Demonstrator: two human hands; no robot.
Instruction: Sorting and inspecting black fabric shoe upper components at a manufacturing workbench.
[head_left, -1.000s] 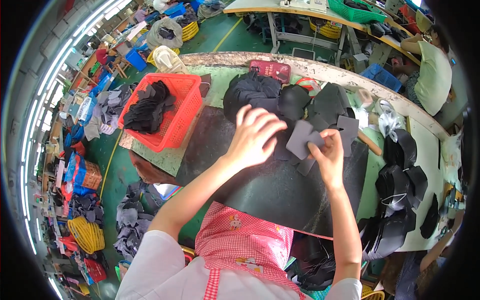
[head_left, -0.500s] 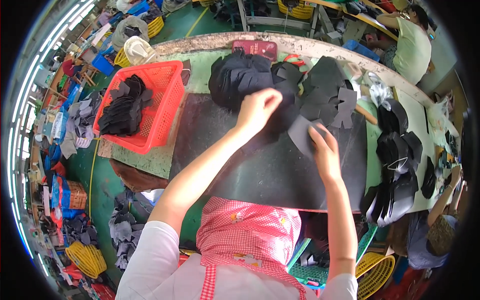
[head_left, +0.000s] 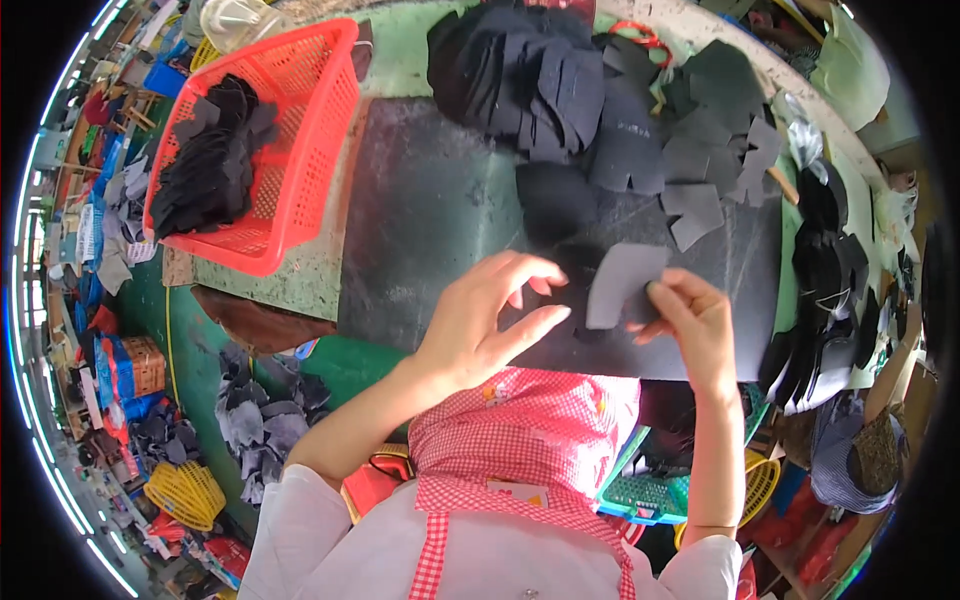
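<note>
A dark grey cut piece of sheet material (head_left: 625, 283), with one curved edge, is pinched between the thumb and fingers of my right hand (head_left: 692, 325). It is held above the near right part of a black board (head_left: 415, 205). To its left, my left hand (head_left: 490, 318) is open, thumb and fingers apart, with nothing visible between them. Beyond my hands lies a thick fanned stack of black cut pieces (head_left: 515, 85). Loose notched dark pieces (head_left: 628, 158) overlap to the right of that stack, and a single notched grey piece (head_left: 692, 212) lies nearer my right hand.
A red plastic basket (head_left: 318, 165) with dark pieces inside stands at the left of the table. Red-handled scissors (head_left: 640, 38) are at the far side. Bundles of black pieces (head_left: 815, 320) hang along the right edge. Scraps (head_left: 262, 420) lie on the green floor, left.
My left hand has drawn back from the black stack toward me and opened. My right hand still holds the grey piece, now turned and nearer my body. The view has tilted down.
</note>
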